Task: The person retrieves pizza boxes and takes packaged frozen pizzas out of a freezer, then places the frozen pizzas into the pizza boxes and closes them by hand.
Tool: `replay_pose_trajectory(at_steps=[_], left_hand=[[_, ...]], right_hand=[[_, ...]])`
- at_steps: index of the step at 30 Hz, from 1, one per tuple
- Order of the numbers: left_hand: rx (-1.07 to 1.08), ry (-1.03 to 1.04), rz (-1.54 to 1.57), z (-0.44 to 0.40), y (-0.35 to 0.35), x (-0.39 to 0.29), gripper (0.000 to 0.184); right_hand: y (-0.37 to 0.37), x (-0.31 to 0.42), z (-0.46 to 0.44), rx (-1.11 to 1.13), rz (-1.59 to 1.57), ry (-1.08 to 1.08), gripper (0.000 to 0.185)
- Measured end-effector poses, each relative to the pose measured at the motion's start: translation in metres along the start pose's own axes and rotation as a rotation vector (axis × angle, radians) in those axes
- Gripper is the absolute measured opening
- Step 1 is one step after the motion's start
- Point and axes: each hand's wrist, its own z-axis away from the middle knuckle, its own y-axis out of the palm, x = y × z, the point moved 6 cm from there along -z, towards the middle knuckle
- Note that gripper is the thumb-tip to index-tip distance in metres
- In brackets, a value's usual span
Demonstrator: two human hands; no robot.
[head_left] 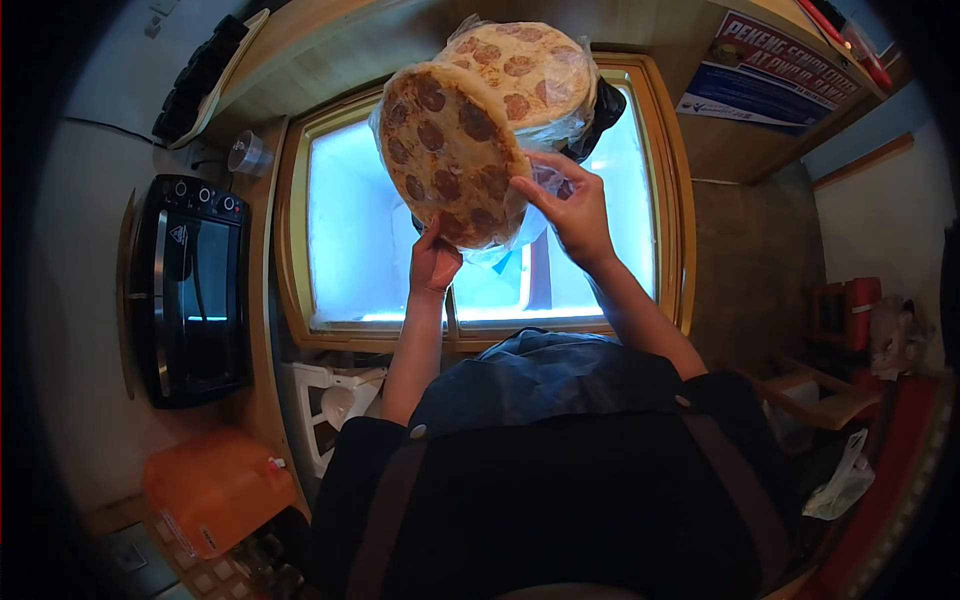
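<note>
A pepperoni pizza (450,150) in clear plastic is held up at a tilt over an open chest freezer (668,200). My left hand (436,262) grips its lower edge, thumb on the face. My right hand (575,208) pinches the right edge, its thumb near the rim and the fingers partly behind the plastic. Just behind, a second wrapped pepperoni pizza (535,65) lies on top of a plastic-covered bundle, partly hidden by the held one. Black plastic (605,115) shows at that bundle's right side.
A black toaster oven (200,290) stands left of the freezer, with a clear plastic cup (248,155) above it. An orange container (220,485) sits at lower left. A printed sign (770,70) is on the wooden surface at upper right.
</note>
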Motion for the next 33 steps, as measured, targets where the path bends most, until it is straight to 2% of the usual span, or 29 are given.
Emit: replay_pose_trajectory(at_steps=[3,5,6,9,10,12,15,17,18,19,21,22,23,24,25,27,28,33], left_hand=[[0.051,0.020,-0.062,-0.002,0.008,0.006,0.047],[0.268,-0.104,0.094,-0.001,0.025,0.016,0.042],[0.373,-0.163,0.171,0.003,0.034,0.021,0.039],[0.132,0.152,-0.035,0.005,0.031,0.020,0.035],[0.138,0.149,-0.007,0.007,0.038,0.022,0.035],[0.184,0.089,0.070,0.009,0.041,0.026,0.035],[-0.006,0.391,-0.693,0.018,0.020,0.006,0.041],[-0.044,0.723,-1.111,0.024,0.031,-0.003,0.047],[-0.101,0.713,-1.247,0.030,0.043,-0.010,0.055],[-0.114,0.807,-1.279,0.034,0.043,-0.017,0.057],[-0.119,0.838,-1.314,0.047,0.053,-0.027,0.052],[0.028,0.625,-0.580,0.040,0.039,-0.036,0.048],[0.333,0.438,-0.070,0.037,0.043,-0.036,0.046],[0.527,0.153,0.426,0.037,0.054,-0.036,0.045],[0.341,0.211,0.443,0.039,0.044,-0.045,0.043],[0.446,0.126,0.744,0.048,0.075,-0.054,0.038],[0.360,0.126,0.823,0.051,0.087,-0.062,0.036],[0.581,0.110,0.903,0.054,0.085,-0.084,0.041]], right_hand=[[0.006,0.018,0.011,0.041,0.063,-0.101,0.034],[0.017,0.031,0.019,0.086,0.126,-0.215,0.035],[0.024,0.037,0.022,0.188,0.138,-0.188,0.042],[0.034,0.044,0.025,0.230,0.084,-0.187,0.044],[0.036,0.044,0.024,0.266,0.130,-0.280,0.044],[0.039,0.046,0.024,0.289,0.116,-0.290,0.041],[0.043,0.039,0.025,0.282,0.002,-0.189,0.036],[0.043,0.027,0.023,0.258,-0.089,-0.088,0.034],[0.042,0.017,0.022,0.241,-0.128,-0.037,0.034],[0.038,0.008,0.021,0.223,-0.164,0.014,0.034],[0.034,-0.012,0.022,0.261,-0.149,0.159,0.041],[0.030,-0.014,0.023,0.275,-0.142,0.180,0.043],[0.028,-0.015,0.026,0.290,-0.136,0.204,0.045],[0.025,-0.017,0.028,0.308,-0.097,0.230,0.048],[0.021,-0.023,0.030,0.311,-0.087,0.260,0.047],[0.015,-0.037,0.036,0.319,-0.073,0.327,0.047],[0.013,-0.042,0.037,0.307,-0.062,0.358,0.046],[0.015,-0.051,0.036,0.299,-0.041,0.375,0.045]])
